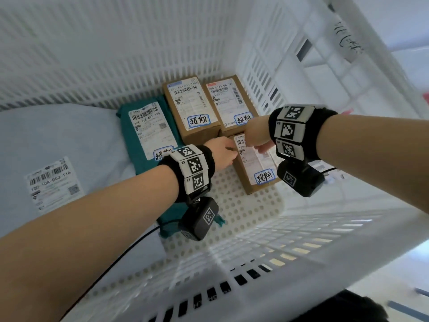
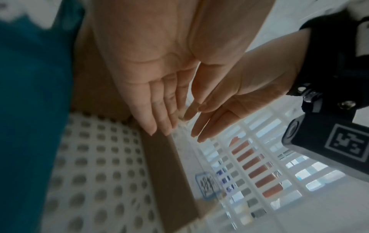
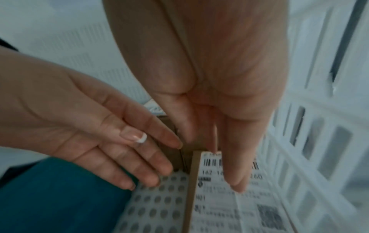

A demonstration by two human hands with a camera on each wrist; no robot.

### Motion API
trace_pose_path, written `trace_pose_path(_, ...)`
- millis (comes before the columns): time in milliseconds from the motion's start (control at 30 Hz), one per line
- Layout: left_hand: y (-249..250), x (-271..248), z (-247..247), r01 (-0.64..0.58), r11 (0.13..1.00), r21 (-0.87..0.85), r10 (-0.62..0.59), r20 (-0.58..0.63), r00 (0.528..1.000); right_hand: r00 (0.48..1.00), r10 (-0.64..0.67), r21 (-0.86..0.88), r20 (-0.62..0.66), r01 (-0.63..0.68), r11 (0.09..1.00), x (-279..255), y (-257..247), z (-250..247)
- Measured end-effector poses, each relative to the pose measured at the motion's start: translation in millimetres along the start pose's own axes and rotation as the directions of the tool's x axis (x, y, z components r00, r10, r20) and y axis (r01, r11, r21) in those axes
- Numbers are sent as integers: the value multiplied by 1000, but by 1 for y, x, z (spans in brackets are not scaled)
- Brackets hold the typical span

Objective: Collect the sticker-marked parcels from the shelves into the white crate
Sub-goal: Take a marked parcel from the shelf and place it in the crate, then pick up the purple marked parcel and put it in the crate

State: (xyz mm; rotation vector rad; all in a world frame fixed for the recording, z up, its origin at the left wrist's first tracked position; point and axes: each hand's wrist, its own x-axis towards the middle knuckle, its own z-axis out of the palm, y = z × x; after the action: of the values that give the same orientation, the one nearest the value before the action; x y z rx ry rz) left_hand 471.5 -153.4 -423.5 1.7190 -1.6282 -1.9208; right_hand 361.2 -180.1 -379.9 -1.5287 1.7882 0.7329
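Inside the white crate (image 1: 139, 54) lies a brown box (image 1: 255, 175) with a shipping label and a blue-edged handwritten sticker (image 1: 264, 176), near the right wall. Both my hands are at its far end. My left hand (image 1: 224, 154) reaches its left edge with straight fingers (image 2: 157, 113). My right hand (image 1: 256, 135) is over the label with straight fingers (image 3: 233, 165). Neither hand curls round the box (image 3: 229, 208). Whether the fingertips touch it I cannot tell. The box's side (image 2: 169, 173) stands on the perforated crate floor.
Two more stickered brown boxes (image 1: 190, 105) (image 1: 229, 101) stand side by side at the crate's back. A teal bag parcel (image 1: 148, 131) with a sticker lies left of them, and a pale blue bag parcel (image 1: 58, 159) fills the left end. Perforated floor (image 1: 232, 217) shows in front.
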Motion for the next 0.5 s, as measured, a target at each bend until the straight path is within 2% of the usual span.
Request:
trace_pose_path(33,6,-5,-7,-40,999,11,40,-10,999,1000,-2,-35,20,3,999,1,1,-3)
trace_pose_path(100,18,-16,-20,-121,988,95,127,-59,990,1000,-14,3,-23,14,1000,-9,-3,-13)
trace_pose_path(167,31,-30,-32,-179,971,159,197,-106,975,994,-74,173,-81,87,981,-16,-1,-25)
trace_pose_path(233,46,-41,-44,-250,949,193,278,-136,951,993,-102,421,-66,121,899,-32,-1,-40)
trace_pose_path(300,64,-57,-53,-302,928,217,338,-150,929,984,-73,543,-165,152,826,-46,-1,-57)
trace_pose_path(400,89,-79,-63,-372,884,283,428,-169,888,956,-50,542,-289,207,815,-87,-6,-70)
trace_pose_path(500,110,-100,-71,-426,836,346,505,-180,844,926,30,584,-377,213,783,-123,-2,-76)
